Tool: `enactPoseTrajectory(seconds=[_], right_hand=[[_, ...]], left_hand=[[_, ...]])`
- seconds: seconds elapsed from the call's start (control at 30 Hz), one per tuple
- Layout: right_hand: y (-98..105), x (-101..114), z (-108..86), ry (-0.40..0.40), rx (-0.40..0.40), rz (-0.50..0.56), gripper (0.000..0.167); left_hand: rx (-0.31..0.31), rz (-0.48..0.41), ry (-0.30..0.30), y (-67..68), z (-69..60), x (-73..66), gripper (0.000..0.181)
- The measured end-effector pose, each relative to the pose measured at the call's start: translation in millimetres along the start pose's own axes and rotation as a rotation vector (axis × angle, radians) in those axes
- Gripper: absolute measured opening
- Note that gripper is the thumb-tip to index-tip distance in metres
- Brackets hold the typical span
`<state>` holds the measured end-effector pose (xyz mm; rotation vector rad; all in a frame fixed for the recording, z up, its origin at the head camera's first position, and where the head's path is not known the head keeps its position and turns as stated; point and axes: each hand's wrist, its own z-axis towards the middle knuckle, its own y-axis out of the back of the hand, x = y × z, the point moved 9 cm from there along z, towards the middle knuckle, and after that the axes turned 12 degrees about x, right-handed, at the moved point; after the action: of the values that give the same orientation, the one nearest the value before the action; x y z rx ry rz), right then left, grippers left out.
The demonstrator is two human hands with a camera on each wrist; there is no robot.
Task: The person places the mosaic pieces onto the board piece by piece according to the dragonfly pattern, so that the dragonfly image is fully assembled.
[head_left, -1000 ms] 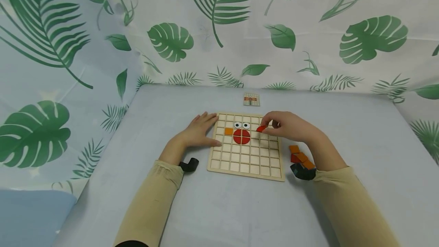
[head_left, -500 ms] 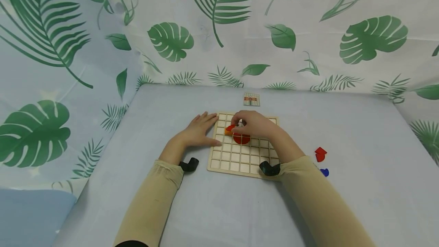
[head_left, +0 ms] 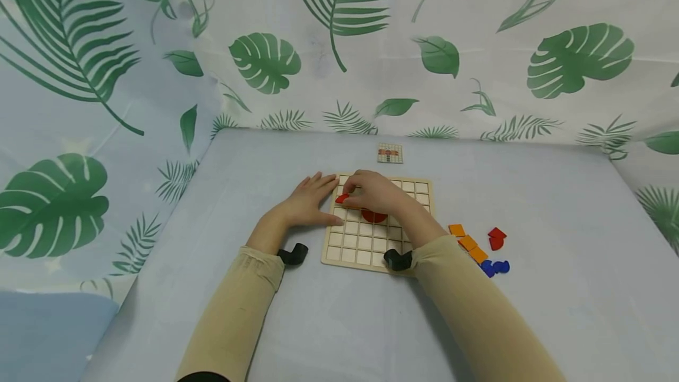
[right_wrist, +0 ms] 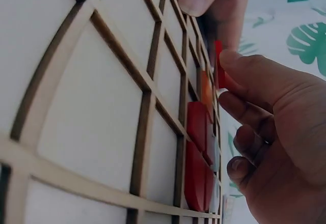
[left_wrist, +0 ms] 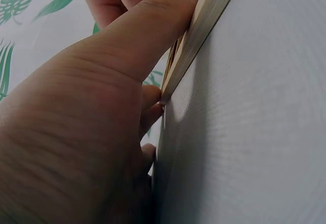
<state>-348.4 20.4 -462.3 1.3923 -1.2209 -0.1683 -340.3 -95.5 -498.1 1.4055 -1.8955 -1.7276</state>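
Note:
My right hand (head_left: 373, 193) reaches over the wooden grid board (head_left: 350, 255) and pinches a red tile (head_left: 342, 198) between thumb and fingers, near the board's left side. In the right wrist view that red tile (right_wrist: 219, 65) stands on edge just above the grid, close to an orange tile (right_wrist: 206, 87) set in a cell. Red quarter-round tiles (right_wrist: 196, 168) fill cells nearer the middle; the head view shows only part of them under the hand. My left hand (head_left: 307, 202) lies with fingers spread at the board's left edge, its thumb resting on the rim (left_wrist: 201, 30).
Loose orange tiles (head_left: 468, 243), blue pieces (head_left: 495, 267) and red pieces (head_left: 497, 239) lie on the table right of the board. A small patterned card (head_left: 389, 153) lies behind the board. A leaf-print cloth (head_left: 366, 87) hangs at the back.
My right hand has moved left across the board, carrying the red tile from the right side to the left edge. The left hand has stayed put.

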Motion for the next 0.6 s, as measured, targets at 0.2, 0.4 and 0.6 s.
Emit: enactPoseTrajectory(seconds=[0.2,0.4,0.6], right_hand=[[-4.9,-0.3,5.2,-0.010,0.013,-0.016,0.020],[-6.3,1.5,6.4,-0.005,0.010,-0.034,0.019],[-8.1,-1.8,5.8,-0.018,0.008,-0.032,0.021]], left_hand=[[0.012,0.005,0.004,1.0,-0.9,-2.0,0.106],[0.010,0.009,0.010,2.0,-1.3,-1.9,0.104],[0.012,0.010,0.009,0.7,-0.3,-1.2,0.105]])
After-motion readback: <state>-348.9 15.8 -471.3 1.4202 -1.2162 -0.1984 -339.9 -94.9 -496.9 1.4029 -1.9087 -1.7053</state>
